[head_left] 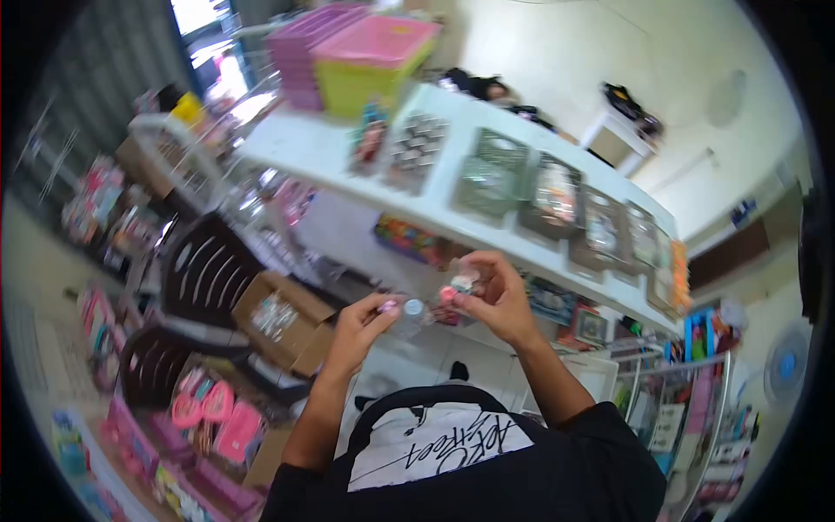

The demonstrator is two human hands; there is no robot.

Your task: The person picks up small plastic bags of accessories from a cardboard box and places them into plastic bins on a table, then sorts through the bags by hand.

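My left hand (361, 320) and my right hand (491, 296) are raised together in front of a white shelf (452, 187). Between them I hold a small clear plastic packet (426, 309) with small pink and pale blue items inside. The left fingers pinch its left end. The right hand closes on its right end, where a small pink and white piece (461, 283) shows at the fingertips. What the packet holds is too small and blurred to name.
The white shelf carries several clear packaged goods (557, 196); pink and yellow bins (365, 52) stand on top. An open cardboard box (283, 317) sits below left. Racks of pink toys (209, 413) fill the lower left, more packaged wares (696, 409) the right.
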